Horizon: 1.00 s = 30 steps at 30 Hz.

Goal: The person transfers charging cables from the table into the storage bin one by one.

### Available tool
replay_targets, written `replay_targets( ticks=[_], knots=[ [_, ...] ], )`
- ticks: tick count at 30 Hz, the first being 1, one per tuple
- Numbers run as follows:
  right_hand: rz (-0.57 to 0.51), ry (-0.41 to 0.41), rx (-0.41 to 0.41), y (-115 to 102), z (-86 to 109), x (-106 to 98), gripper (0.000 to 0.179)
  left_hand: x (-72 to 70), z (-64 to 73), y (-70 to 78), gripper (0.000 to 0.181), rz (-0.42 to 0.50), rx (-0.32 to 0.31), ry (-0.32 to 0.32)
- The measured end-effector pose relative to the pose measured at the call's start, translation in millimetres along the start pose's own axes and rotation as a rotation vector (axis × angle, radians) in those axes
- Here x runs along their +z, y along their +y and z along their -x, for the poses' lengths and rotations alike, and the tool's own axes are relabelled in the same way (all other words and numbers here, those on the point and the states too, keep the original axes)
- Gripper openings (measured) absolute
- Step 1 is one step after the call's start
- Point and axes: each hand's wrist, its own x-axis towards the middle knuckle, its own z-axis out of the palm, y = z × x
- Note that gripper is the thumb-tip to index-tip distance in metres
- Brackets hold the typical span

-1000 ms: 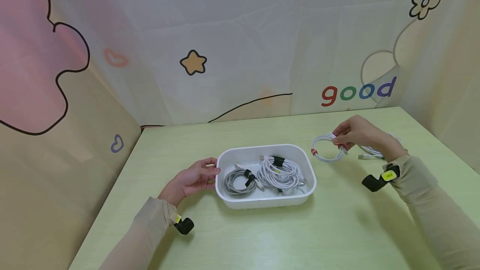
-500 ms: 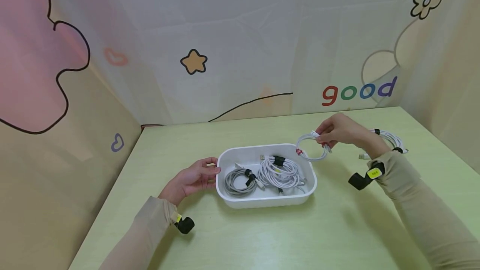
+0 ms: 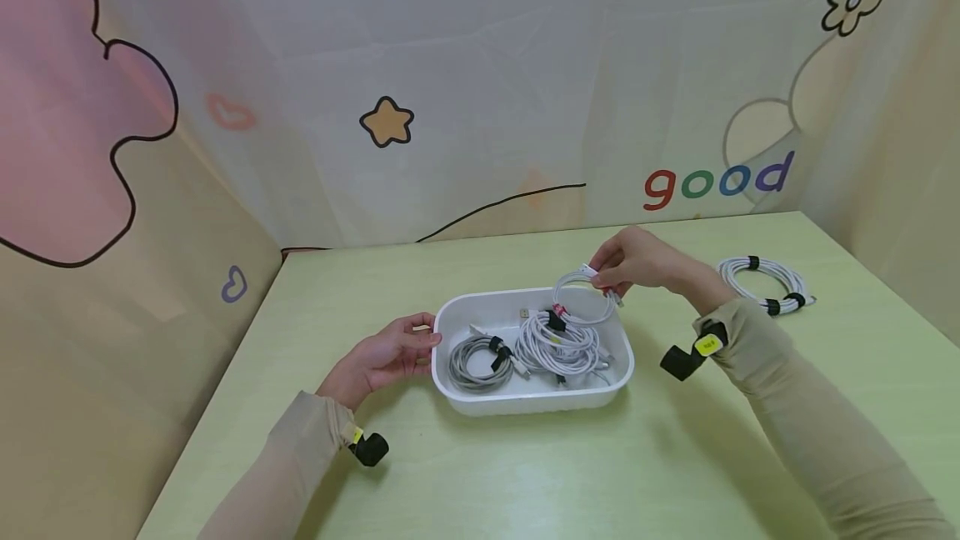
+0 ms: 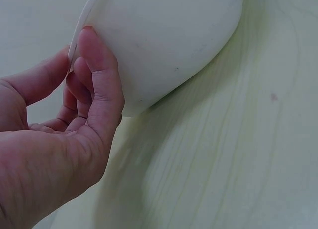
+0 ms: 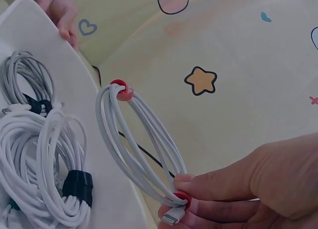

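A white plastic bin (image 3: pixel 525 403) stands on the table, and my left hand (image 3: pixel 392 357) pinches its left rim between thumb and fingers, as the left wrist view shows. Inside lie a coiled grey cable (image 3: pixel 467 382) with a black strap and, to its right, a larger bundle of white cables (image 3: pixel 558 352). Over the bin's back right corner, my right hand (image 3: pixel 637 261) pinches a coiled white cable (image 5: pixel 144 134) bound with red ties. Its plug end (image 5: pixel 174 215) sticks out by the fingertips in the right wrist view.
Another coiled white cable (image 3: pixel 780 273) with black straps lies on the light green table (image 3: pixel 750 440) at the right, beyond my right forearm. A printed curtain (image 3: pixel 480 107) hangs along the table's back edge.
My right hand has carried the red-tied cable leftward, from right of the bin to above its back right part. The other white coil at right has come into full view. My left hand stays put.
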Motion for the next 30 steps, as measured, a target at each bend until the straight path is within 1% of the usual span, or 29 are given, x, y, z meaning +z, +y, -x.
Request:
replay_targets(
  ticks=[7, 17, 26, 30],
  knots=[
    [-0.017, -0.043, -0.034, -11.3, -9.8, 17.5, 0.025, 0.3, 1.0, -0.4, 0.014, -0.008, -0.004, 0.002],
    [0.012, -0.069, -0.058, -32.7, -22.8, 45.5, 0.022, 1.1, 0.8, 0.6, 0.014, 0.001, -0.003, 0.004],
    [0.048, -0.103, -0.1, -50.8, -27.0, 66.6, 0.023, 0.3, 0.9, 0.0, 0.015, -0.005, -0.005, 0.007],
    [0.063, -0.114, -0.134, -57.1, -27.9, 74.7, 0.021, 0.4, 1.1, 0.6, 0.015, -0.002, -0.007, 0.009]
  ],
)
